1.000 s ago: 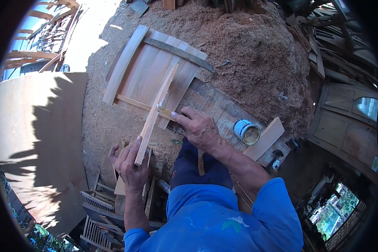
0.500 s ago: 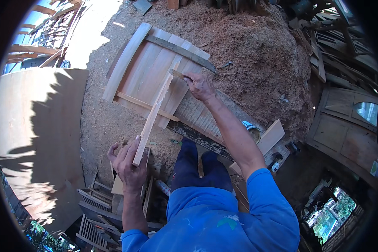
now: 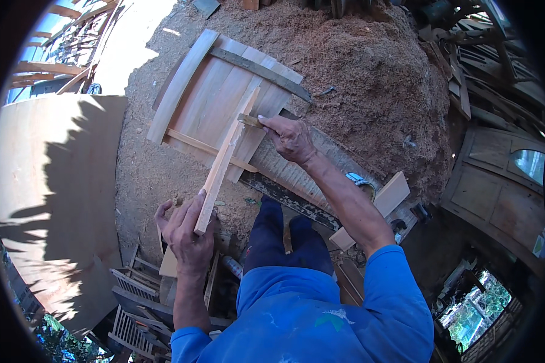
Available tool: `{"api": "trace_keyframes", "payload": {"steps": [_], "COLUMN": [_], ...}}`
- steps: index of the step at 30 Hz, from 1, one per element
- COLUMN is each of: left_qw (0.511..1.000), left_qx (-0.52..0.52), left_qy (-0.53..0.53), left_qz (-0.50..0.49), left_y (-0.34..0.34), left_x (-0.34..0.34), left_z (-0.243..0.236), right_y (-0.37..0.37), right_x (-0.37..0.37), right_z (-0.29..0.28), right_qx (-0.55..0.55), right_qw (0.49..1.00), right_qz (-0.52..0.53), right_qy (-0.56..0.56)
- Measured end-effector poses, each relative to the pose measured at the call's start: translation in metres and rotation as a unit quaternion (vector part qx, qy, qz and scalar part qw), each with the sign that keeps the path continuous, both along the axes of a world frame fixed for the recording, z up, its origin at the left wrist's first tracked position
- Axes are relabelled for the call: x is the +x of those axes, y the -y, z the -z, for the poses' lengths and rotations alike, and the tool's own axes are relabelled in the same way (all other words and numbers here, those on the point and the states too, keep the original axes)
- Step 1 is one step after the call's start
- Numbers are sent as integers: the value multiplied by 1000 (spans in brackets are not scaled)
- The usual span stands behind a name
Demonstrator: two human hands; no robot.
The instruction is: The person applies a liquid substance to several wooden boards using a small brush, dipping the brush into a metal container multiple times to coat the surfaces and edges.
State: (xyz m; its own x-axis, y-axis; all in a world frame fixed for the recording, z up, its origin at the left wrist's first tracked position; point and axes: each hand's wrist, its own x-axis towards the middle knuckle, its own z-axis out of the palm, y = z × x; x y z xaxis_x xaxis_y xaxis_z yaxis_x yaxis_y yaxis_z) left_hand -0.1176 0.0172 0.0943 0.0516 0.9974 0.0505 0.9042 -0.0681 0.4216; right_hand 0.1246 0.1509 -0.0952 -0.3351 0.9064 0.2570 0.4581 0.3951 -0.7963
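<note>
My left hand (image 3: 188, 239) grips the near end of a long, pale wooden strip (image 3: 215, 175), which slants up and away to the right. My right hand (image 3: 292, 139) pinches a short, flat, brownish stick-like tool (image 3: 250, 120). Its tip touches the strip toward the far end; its exact kind is too small to tell. A whitish smear shows on the strip's surface near that tip. Beneath the strip's far part lies a panel of joined planks (image 3: 203, 100), with battens across it and a curved board along its left edge.
A worn plank bench (image 3: 297, 166) supports the panel's near side. An open can (image 3: 360, 181) stands on it, beside a loose board (image 3: 390, 196). Sawdust (image 3: 369, 78) is heaped behind. A large plywood sheet (image 3: 85, 212) is at left, slatted pieces (image 3: 133, 333) lower left, a panelled door (image 3: 496, 187) at right.
My right hand has drawn the tool a short way nearer along the strip. My left hand keeps its grip, and the strip has shifted only slightly.
</note>
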Motion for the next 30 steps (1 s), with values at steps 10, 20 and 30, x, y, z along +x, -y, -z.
{"api": "trace_keyframes", "payload": {"steps": [10,20,30], "left_qw": [1000,999,997], "left_qx": [-7,19,30], "left_qy": [-19,-46,-63], "left_qz": [13,20,29], "left_y": [2,6,17], "left_x": [15,35,47], "left_z": [0,2,8], "right_y": [31,61,95], "right_x": [3,10,13], "right_z": [-34,-70,-98], "right_qx": [11,-19,-21], "right_qw": [1000,1000,999], "right_qz": [12,8,21], "right_qy": [-11,-18,-22]}}
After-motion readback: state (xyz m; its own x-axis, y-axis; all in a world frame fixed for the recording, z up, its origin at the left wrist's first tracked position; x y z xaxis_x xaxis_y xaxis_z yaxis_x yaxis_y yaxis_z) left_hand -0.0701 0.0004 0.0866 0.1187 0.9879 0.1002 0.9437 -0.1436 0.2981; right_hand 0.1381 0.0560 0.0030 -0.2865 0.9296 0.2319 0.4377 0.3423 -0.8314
